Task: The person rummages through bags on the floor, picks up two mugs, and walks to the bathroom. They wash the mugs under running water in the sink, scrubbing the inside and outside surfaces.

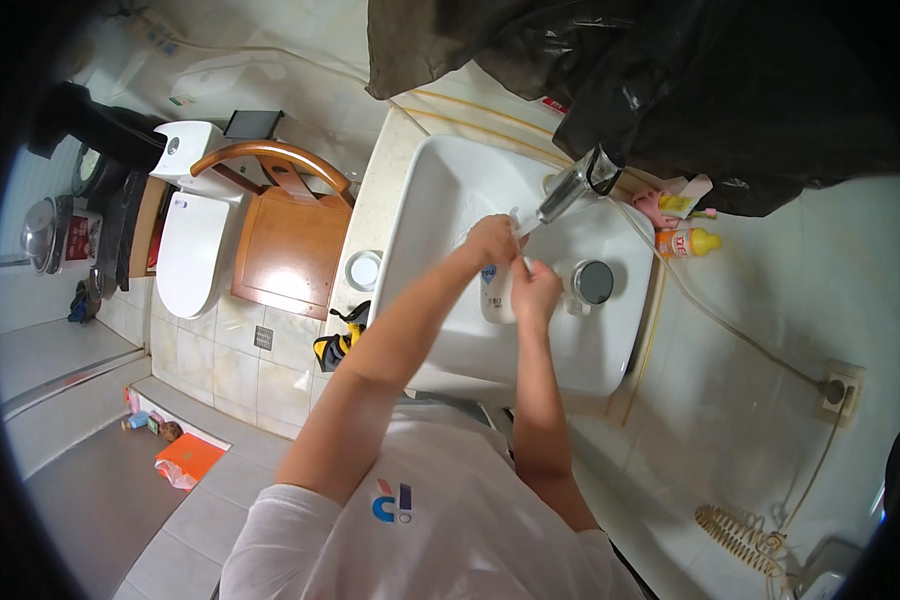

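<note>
Both my hands are over the white sink [440, 190], below the silver faucet [565, 195], where a pale streak looks like running water. My left hand [495, 240] is closed near the spout, and what it grips is hidden. Just nearer me, my right hand [536, 291] is closed round a thin whitish piece, whose tip shows above the thumb; its kind is unclear. A white bottle [495, 300] with blue print lies in the basin beneath my hands, partly covered. To the right of my right hand sits a white mug-like container [575, 300] with a grey round lid [593, 283].
A small white cup [363, 270] stands on the left counter, above a black-and-yellow item [335, 345]. An orange bottle with a yellow cap [688, 242] is right of the sink. Dark sheeting [730, 90] hangs behind the faucet. A wooden chair [290, 240] and toilet [192, 255] stand left.
</note>
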### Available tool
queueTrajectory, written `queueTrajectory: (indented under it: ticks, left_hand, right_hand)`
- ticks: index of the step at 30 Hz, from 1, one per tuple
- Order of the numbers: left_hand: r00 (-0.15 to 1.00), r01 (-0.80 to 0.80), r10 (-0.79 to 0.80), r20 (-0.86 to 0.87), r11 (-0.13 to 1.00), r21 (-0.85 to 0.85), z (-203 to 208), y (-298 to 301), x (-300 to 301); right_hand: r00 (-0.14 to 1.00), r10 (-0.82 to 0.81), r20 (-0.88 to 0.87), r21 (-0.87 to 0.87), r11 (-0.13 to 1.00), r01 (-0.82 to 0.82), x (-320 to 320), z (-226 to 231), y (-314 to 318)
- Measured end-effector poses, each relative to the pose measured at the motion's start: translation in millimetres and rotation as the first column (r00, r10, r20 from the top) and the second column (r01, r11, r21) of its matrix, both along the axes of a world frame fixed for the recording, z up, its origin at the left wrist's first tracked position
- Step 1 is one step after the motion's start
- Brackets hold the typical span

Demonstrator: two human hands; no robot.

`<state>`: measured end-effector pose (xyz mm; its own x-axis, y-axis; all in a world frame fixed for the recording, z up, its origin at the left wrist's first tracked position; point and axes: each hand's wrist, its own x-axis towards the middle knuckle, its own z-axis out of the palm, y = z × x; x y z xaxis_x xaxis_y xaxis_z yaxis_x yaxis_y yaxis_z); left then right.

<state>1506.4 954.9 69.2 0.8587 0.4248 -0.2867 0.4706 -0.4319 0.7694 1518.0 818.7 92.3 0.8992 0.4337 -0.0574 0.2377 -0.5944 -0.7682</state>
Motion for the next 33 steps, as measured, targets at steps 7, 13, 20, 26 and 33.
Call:
queueTrajectory:
  ticks: [7, 13, 20, 26, 33]
  left_hand:
    - [0.998, -0.062, 0.061, 0.023, 0.997, 0.035, 11.6, -5.9, -1.8]
    - [0.852, -0.071, 0.485, 0.198, 0.481, -0.874, 10.7, 4.2, -46.1]
    - [0.949, -0.074, 0.243, 0.200, 0.791, -0.607, 22.6, -11.2, -84.9]
    - [0.990, -0.041, 0.017, 0.138, 0.983, 0.177, 49.5, -6.9, -86.7]
    - [0.961, 0.145, -0.065, 0.270, 0.947, -0.287, 39.9, 1.0, -98.6]
  right_hand:
    - [0.954, -0.018, -0.301, 0.134, 0.989, 0.060, 8.2, 9.3, -4.1]
    - [0.274, 0.150, -0.950, 0.281, 0.795, 0.538, 18.2, 4.5, -12.7]
    - [0.472, 0.169, -0.865, 0.452, 0.672, 0.587, 4.0, -9.5, 0.5]
    - [0.377, 0.370, -0.849, 0.410, 0.911, 0.030, 56.2, -10.7, 13.8]
    - [0.405, 0.670, -0.623, 0.055, 0.553, -0.831, 106.5, 9.4, 48.1]
